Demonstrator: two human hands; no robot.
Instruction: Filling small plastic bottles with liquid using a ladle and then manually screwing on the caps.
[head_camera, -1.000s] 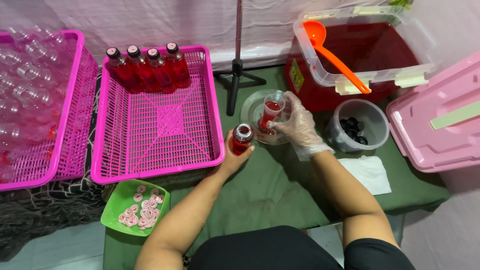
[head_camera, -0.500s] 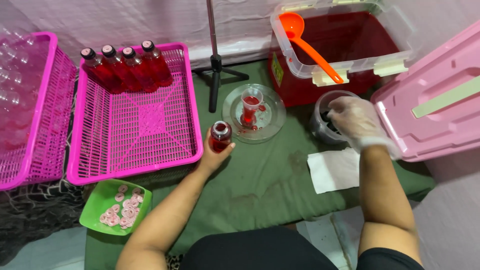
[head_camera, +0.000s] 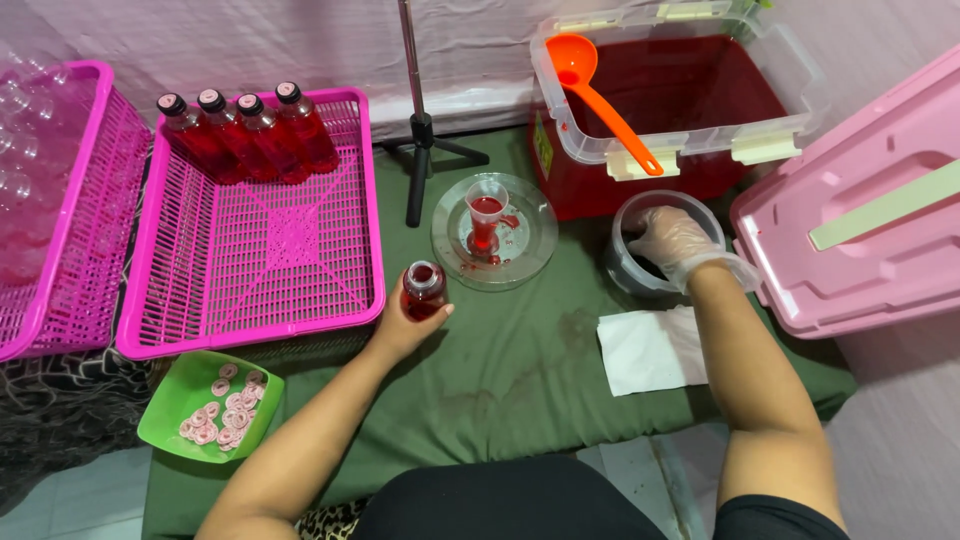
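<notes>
- Head view looks down on a green mat (head_camera: 520, 370) that carries the things.
- Left hand (head_camera: 405, 325) is curled around the lower part of a small bottle (head_camera: 424, 290) of red liquid, which stands upright and uncapped near the middle of the mat, just off the front right corner of the pink tray.
- Right hand (head_camera: 672, 238), in a thin clear glove, reaches down into a round clear tub (head_camera: 640, 270) with dark contents near the mat's right edge; its fingers are bent inside the tub, and whether they pinch anything I cannot tell.
- Between the two hands, a little further back, a round clear plate (head_camera: 530, 225) holds a small funnel (head_camera: 486, 205) standing upright with red liquid in it; red drips mark the plate.
- A pink tray (head_camera: 270, 240) covers the mat's left part, with four filled, capped red bottles (head_camera: 240, 130) lying side by side along its far edge.
- A second pink basket (head_camera: 60, 230) with empty clear bottles sits past the left edge.
- A green dish (head_camera: 165, 430) of small pink rings rests at the front left corner.
- At the back right stands a clear bin (head_camera: 770, 130) of red liquid, with an orange ladle (head_camera: 600, 95) resting across it.
- A white napkin (head_camera: 650, 350) lies flat just in front of the tub.
- A pink lid (head_camera: 860, 220) leans at the right edge.
- A black tripod stand (head_camera: 420, 140) rises from the back edge.
</notes>
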